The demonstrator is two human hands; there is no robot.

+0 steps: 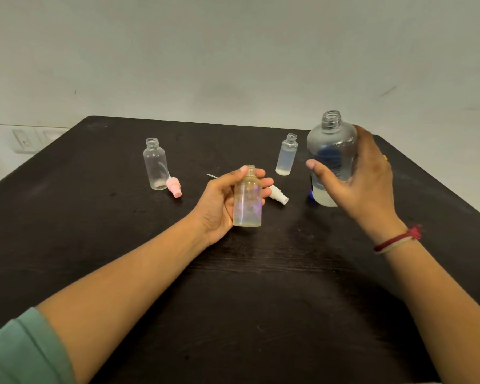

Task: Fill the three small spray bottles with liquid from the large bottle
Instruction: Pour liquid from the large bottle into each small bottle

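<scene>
The left hand (219, 200) is raised over the dark wooden tabletop (261, 300), forearm stretched forward from a green sleeve (20, 350) and palm turned inward. It grasps a small, clear, iridescent plastic spray bottle (247, 200). The thumb lies against the open neck and the fingers wrap behind the body, keeping the bottle upright. How full it is cannot be told.

The right hand (366, 184) reaches in from the right, a red thread bracelet (398, 239) on its wrist. It grips a large, clear, round-shouldered plastic bottle with a blue label (330, 145), thumb across the front and fingers curled round the far side. That bottle stands upright with its cap off and a little pale liquid at its bottom. Whether its base touches the tabletop cannot be told.

Just left of the large bottle stands a small, frosted, uncapped plastic bottle (286, 155) with a shallow layer of liquid. A white spray head (279, 195) lies on the tabletop just behind the left hand's fingertips. Farther left stands a small, clear, open-necked bottle (154, 164), with a pink spray head (173, 187) lying against its base.
</scene>
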